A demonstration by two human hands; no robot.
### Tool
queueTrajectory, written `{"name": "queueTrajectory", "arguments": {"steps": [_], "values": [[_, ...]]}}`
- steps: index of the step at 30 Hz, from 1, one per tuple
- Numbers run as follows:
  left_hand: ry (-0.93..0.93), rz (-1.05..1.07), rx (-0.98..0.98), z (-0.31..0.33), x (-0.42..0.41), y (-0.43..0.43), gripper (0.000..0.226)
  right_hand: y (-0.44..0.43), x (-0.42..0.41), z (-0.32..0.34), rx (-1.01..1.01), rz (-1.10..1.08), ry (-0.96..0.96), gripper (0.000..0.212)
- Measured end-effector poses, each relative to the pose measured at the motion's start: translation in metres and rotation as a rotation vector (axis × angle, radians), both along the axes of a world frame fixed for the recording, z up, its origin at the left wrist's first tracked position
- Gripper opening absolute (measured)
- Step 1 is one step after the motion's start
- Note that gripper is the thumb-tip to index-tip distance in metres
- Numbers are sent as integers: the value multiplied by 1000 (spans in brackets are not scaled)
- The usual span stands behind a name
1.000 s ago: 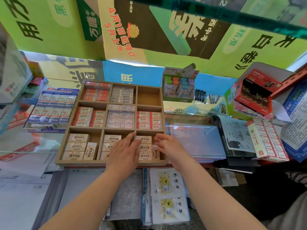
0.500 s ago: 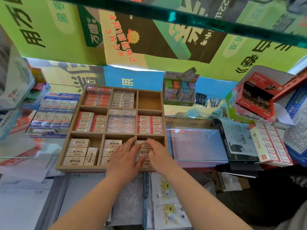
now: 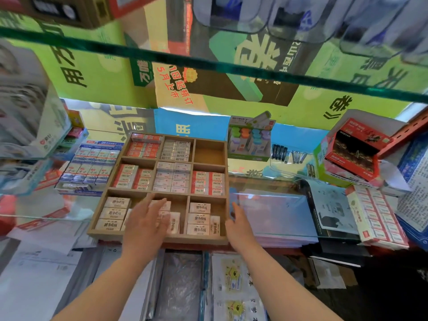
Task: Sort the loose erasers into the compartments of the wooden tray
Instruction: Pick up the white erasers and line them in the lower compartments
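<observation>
Wooden tray [image 3: 105, 231] sits on glass surface [image 3: 278, 216]. Left hand [image 3: 144, 225] open, flat over erasers [image 3: 173, 222] in near-middle compartment. Right hand [image 3: 237, 224] open, empty, at tray's near-right corner. Half a second ago, the right hand lay over the near-right compartment; it has withdrawn rightward.

Wooden tray [image 3: 159, 238] sits on the glass shelf [image 3: 278, 218] — erasers [image 3: 199, 220] fill eight compartments, back-right one bare. Left hand [image 3: 144, 224] over front-middle compartment, right hand [image 3: 236, 224] at tray's right wall. Eraser box [image 3: 90, 165] just left of tray.
</observation>
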State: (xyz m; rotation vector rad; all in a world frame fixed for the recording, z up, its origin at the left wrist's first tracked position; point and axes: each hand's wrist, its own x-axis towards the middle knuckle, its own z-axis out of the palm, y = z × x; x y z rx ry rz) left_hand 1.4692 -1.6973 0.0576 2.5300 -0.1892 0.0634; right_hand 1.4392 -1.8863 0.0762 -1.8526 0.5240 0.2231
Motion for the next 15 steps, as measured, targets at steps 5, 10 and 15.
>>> {"name": "queueTrajectory", "arguments": {"steps": [5, 10, 15], "values": [[139, 386, 156, 0, 5, 39, 53, -1, -4, 5, 92, 64, -4, 29], [299, 480, 42, 8, 11, 51, 50, 3, -12, 3, 16, 100, -41, 23], [291, 363, -109, 15, 11, 68, 43, 14, -15, 3, -3, 83, -56, 16]]}}
